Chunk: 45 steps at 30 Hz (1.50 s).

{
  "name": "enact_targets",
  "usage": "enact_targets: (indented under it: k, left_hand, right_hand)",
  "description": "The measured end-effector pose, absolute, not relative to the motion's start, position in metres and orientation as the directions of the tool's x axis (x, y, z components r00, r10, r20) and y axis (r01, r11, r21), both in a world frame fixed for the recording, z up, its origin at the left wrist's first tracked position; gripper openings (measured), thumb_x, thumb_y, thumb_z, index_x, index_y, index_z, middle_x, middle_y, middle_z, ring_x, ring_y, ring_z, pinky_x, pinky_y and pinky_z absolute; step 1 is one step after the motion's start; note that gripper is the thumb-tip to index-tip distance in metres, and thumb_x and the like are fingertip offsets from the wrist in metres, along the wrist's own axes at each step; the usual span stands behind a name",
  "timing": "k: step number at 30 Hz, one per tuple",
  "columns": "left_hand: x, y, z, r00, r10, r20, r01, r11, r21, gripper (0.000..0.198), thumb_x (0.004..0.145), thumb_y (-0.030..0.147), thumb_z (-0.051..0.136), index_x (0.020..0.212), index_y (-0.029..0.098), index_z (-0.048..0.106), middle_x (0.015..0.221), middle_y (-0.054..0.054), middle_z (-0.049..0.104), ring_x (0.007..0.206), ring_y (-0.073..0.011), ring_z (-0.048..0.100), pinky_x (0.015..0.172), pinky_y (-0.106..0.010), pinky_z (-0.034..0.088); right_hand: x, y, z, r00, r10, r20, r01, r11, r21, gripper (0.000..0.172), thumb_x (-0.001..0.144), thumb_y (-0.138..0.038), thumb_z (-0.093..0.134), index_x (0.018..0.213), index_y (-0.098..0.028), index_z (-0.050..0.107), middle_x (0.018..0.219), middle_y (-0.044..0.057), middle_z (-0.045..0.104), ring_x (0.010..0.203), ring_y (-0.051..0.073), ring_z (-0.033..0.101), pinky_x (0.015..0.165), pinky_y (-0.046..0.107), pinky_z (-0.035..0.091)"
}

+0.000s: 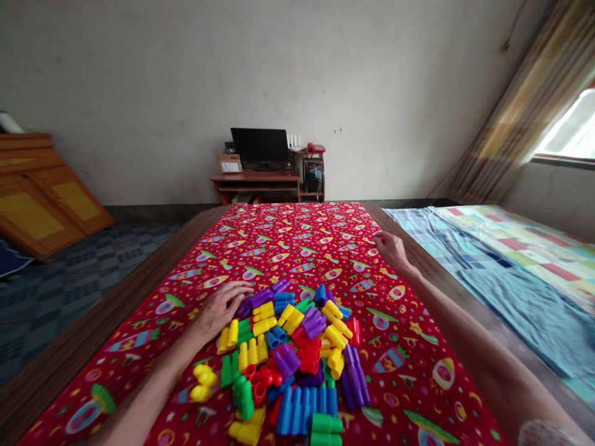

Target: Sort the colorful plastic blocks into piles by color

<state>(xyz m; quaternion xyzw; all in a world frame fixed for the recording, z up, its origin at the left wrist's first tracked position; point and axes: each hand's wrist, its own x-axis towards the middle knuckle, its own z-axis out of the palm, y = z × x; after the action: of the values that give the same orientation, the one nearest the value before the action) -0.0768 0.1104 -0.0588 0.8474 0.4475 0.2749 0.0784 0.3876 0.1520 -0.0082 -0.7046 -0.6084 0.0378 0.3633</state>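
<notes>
A pile of plastic building blocks (288,353) in red, yellow, blue, green and purple lies at the near middle of the red printed cloth (302,241). My left hand (227,308) is at the pile's far left side, its fingers stretched out and the thumb apart. Its fingertips reach beside a purple block (261,299); whether they touch it I cannot tell. Farther off, at the cloth's right edge, is my right hand (392,246) with its fingers curled in. Anything inside those fingers is hidden. No block lies near that hand.
The cloth covers a long brown table (139,294). On the right, a bed with a patchwork cover (525,248) and blue fabric (515,310) adjoins it. Beyond the far end stands a desk (260,178) with a monitor (260,145). A wooden cabinet (46,192) is at left.
</notes>
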Motion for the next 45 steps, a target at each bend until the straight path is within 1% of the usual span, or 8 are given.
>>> enact_targets:
  k: [3,7,13,20,31,38,42,45]
  left_hand:
    - [-0.076,0.109,-0.057,0.452,0.800,0.394,0.714,-0.590,0.377,0.041,0.092,0.042,0.037,0.092,0.020,0.072,0.108,-0.009,0.070,0.103,-0.0216,0.064,0.095,-0.036,0.050]
    - [-0.076,0.109,-0.057,0.460,0.793,0.399,0.709,-0.599,0.372,0.041,0.092,0.041,0.036,0.091,0.020,0.072,0.109,-0.009,0.069,0.103,-0.0221,0.064,0.095,-0.036,0.050]
    - [-0.077,0.110,-0.059,0.453,0.795,0.404,0.718,-0.594,0.364,0.040,0.091,0.041,0.038,0.098,0.020,0.071,0.110,-0.009,0.070,0.103,-0.0215,0.064,0.094,-0.036,0.051]
    - [-0.079,0.114,-0.065,0.446,0.792,0.417,0.712,-0.596,0.371,0.042,0.091,0.043,0.037,0.096,0.020,0.071,0.108,-0.009,0.070,0.104,-0.0224,0.064,0.097,-0.037,0.049]
    - [-0.079,0.113,-0.063,0.450,0.789,0.419,0.717,-0.599,0.358,0.039,0.091,0.042,0.037,0.095,0.021,0.071,0.108,-0.008,0.070,0.102,-0.0213,0.064,0.096,-0.036,0.050]
    - [-0.077,0.109,-0.059,0.453,0.794,0.406,0.717,-0.595,0.364,0.041,0.092,0.044,0.036,0.093,0.022,0.071,0.108,-0.008,0.070,0.102,-0.0220,0.064,0.096,-0.036,0.050]
    - [-0.075,0.107,-0.055,0.445,0.805,0.392,0.724,-0.581,0.371,0.042,0.092,0.046,0.037,0.094,0.022,0.071,0.109,-0.008,0.070,0.102,-0.0222,0.064,0.095,-0.036,0.050]
    - [-0.075,0.107,-0.055,0.443,0.803,0.398,0.722,-0.583,0.373,0.042,0.092,0.046,0.037,0.095,0.022,0.071,0.109,-0.007,0.070,0.103,-0.0220,0.063,0.096,-0.036,0.050]
  right_hand:
    - [0.334,0.126,-0.002,-0.307,0.911,0.275,0.726,0.411,-0.551,0.027,0.085,-0.018,0.053,0.104,-0.014,0.072,0.078,0.005,0.073,0.068,0.015,0.065,0.063,0.022,0.046]
    - [0.284,0.103,-0.004,-0.817,0.563,0.124,0.423,0.733,-0.533,0.037,0.078,-0.005,0.055,0.108,-0.019,0.071,0.104,0.006,0.073,0.091,0.014,0.065,0.075,0.022,0.048]
    - [0.291,0.118,-0.019,-0.570,0.761,0.310,0.615,0.645,-0.453,0.017,0.084,-0.015,0.057,0.091,-0.017,0.072,0.070,0.001,0.069,0.061,0.011,0.058,0.058,0.019,0.037]
    - [0.386,0.145,-0.026,0.178,0.900,0.397,0.854,0.058,-0.516,0.031,0.081,-0.036,0.053,0.066,-0.015,0.070,0.053,0.001,0.060,0.054,0.013,0.053,0.052,0.023,0.029]
    - [0.421,0.143,-0.031,0.495,0.792,0.358,0.803,-0.260,-0.537,0.031,0.080,-0.042,0.059,0.087,-0.014,0.070,0.086,0.014,0.072,0.079,0.023,0.063,0.069,0.030,0.043]
    - [0.324,0.119,0.002,-0.037,0.902,0.431,0.713,0.326,-0.621,0.028,0.087,-0.034,0.052,0.085,-0.014,0.071,0.073,0.006,0.070,0.065,0.016,0.061,0.061,0.024,0.043]
    - [0.240,0.091,0.001,-0.587,0.725,0.362,0.483,0.672,-0.562,0.026,0.089,-0.030,0.055,0.107,-0.018,0.070,0.099,0.009,0.073,0.080,0.016,0.066,0.068,0.023,0.045]
    - [0.205,0.083,0.000,-0.697,0.681,0.226,0.531,0.701,-0.476,0.022,0.088,-0.027,0.057,0.102,-0.016,0.071,0.084,0.007,0.073,0.071,0.014,0.063,0.060,0.021,0.039]
